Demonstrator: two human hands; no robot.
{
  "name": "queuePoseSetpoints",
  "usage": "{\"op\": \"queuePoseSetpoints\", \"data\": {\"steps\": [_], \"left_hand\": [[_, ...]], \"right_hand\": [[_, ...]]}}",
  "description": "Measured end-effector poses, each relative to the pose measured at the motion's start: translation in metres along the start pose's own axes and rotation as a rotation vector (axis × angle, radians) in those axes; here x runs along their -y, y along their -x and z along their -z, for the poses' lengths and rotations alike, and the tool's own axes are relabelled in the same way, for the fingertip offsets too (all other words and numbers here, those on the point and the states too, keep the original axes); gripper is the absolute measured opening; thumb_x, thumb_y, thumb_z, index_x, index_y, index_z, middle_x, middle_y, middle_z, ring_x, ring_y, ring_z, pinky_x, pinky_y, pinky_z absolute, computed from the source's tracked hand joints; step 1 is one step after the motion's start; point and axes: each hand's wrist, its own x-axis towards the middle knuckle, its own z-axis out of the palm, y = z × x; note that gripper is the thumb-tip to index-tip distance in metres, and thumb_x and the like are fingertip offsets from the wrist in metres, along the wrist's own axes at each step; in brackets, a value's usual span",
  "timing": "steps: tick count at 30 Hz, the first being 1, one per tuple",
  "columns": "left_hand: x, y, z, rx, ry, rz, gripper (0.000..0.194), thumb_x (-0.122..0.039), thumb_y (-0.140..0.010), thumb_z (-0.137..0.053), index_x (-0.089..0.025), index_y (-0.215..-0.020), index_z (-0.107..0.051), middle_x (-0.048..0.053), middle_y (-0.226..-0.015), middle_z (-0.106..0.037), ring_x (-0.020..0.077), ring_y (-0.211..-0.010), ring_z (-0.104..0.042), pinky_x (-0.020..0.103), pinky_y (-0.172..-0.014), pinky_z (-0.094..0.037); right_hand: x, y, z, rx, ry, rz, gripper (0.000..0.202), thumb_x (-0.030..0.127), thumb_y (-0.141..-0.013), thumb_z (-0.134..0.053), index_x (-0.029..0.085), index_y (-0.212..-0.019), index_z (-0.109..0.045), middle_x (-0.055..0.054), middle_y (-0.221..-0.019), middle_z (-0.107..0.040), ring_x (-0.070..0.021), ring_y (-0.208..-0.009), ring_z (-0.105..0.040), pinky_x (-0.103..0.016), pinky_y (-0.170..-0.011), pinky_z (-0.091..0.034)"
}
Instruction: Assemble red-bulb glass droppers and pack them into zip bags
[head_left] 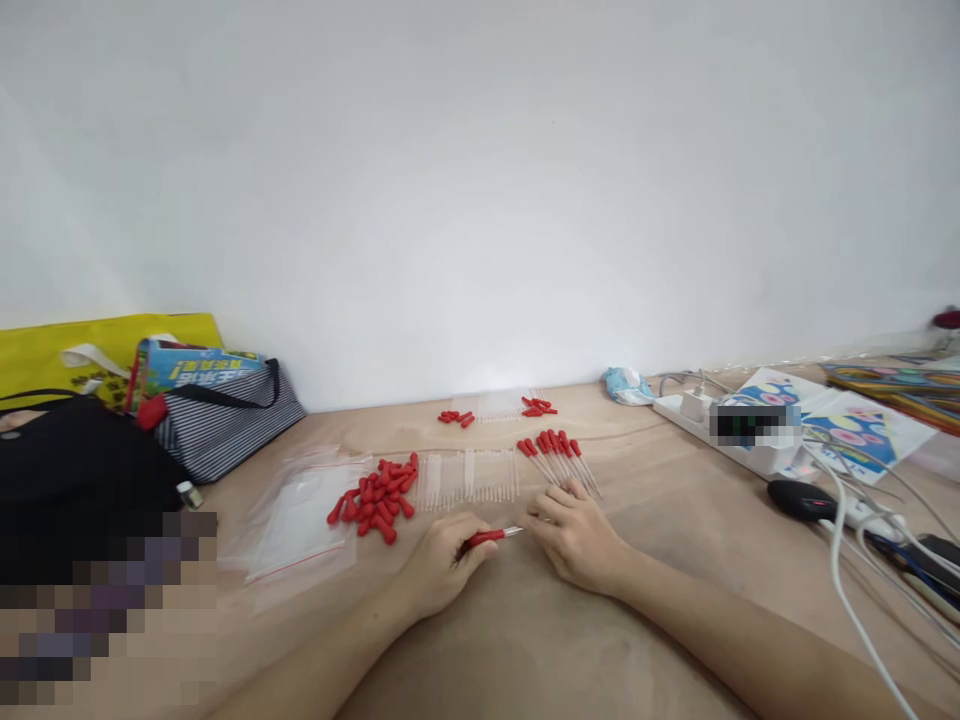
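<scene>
Behind brown tabletop (487,640), pale wall (480,200).

A plain, pale grey wall (525,180) fills the upper half of the view. It looks lightest around its middle, and at the left some faint slanting streaks show on it. Below, a light brown surface (480,660) reaches back to it, under soft light.
</scene>
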Motion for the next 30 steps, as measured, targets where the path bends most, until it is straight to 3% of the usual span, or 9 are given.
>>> {"op": "queuePoseSetpoints", "data": {"steps": [1, 5, 10, 13, 18, 30], "left_hand": [[0.001, 0.001, 0.000, -0.007, 0.001, 0.033, 0.013, -0.026, -0.079, -0.048, -0.019, -0.086, -0.056, 0.000, -0.072, -0.055, 0.0143, -0.066, -0.050, 0.024, -0.062, -0.039], [0.008, 0.003, -0.002, -0.098, -0.025, 0.186, 0.041, -0.026, -0.072, -0.055, -0.018, -0.109, -0.040, -0.002, -0.074, -0.048, 0.0125, -0.059, -0.045, 0.024, -0.058, -0.039], [0.005, 0.000, -0.001, 0.022, -0.091, 0.174, 0.008, -0.024, -0.075, -0.047, -0.018, -0.081, -0.049, -0.006, -0.058, -0.042, 0.0122, -0.053, -0.043, 0.023, -0.054, -0.033], [0.003, -0.002, 0.000, 0.033, -0.104, 0.146, 0.007, -0.023, -0.075, -0.047, -0.018, -0.075, -0.051, -0.006, -0.055, -0.042, 0.0123, -0.053, -0.044, 0.022, -0.054, -0.032], [0.004, -0.002, 0.000, 0.042, -0.101, 0.147, 0.007, -0.023, -0.076, -0.047, -0.018, -0.077, -0.052, -0.006, -0.055, -0.042, 0.0121, -0.053, -0.043, 0.022, -0.053, -0.031], [0.004, -0.002, 0.000, 0.037, -0.103, 0.145, 0.008, -0.023, -0.076, -0.046, -0.018, -0.078, -0.052, -0.005, -0.055, -0.043, 0.0126, -0.054, -0.044, 0.022, -0.055, -0.032]], "right_hand": [[0.000, 0.001, 0.000, 0.011, 0.004, -0.012, 0.018, 0.011, -0.076, -0.044, 0.019, -0.084, -0.059, -0.003, -0.077, -0.058, -0.0149, -0.074, -0.045, -0.030, -0.065, -0.021], [-0.005, 0.004, -0.003, 0.006, 0.008, -0.227, 0.019, 0.015, -0.078, -0.044, 0.021, -0.088, -0.059, -0.002, -0.075, -0.059, -0.0156, -0.072, -0.046, -0.030, -0.064, -0.021], [-0.026, -0.005, -0.011, -0.062, 0.021, -0.691, 0.021, 0.017, -0.077, -0.043, 0.019, -0.095, -0.056, -0.002, -0.077, -0.062, -0.0167, -0.077, -0.052, -0.029, -0.067, -0.022], [-0.038, -0.017, -0.017, 0.003, 0.103, -0.859, 0.018, 0.017, -0.074, -0.045, 0.018, -0.089, -0.055, -0.002, -0.074, -0.063, -0.0181, -0.078, -0.054, -0.029, -0.066, -0.022], [-0.043, -0.034, -0.026, 0.145, 0.236, -0.950, 0.014, 0.021, -0.076, -0.044, 0.019, -0.084, -0.054, -0.005, -0.074, -0.064, -0.0205, -0.080, -0.055, -0.030, -0.067, -0.022], [-0.042, -0.040, -0.027, 0.301, 0.275, -0.965, 0.022, 0.029, -0.079, -0.040, 0.014, -0.083, -0.056, -0.012, -0.077, -0.065, -0.0233, -0.076, -0.058, -0.032, -0.070, -0.027]]}}
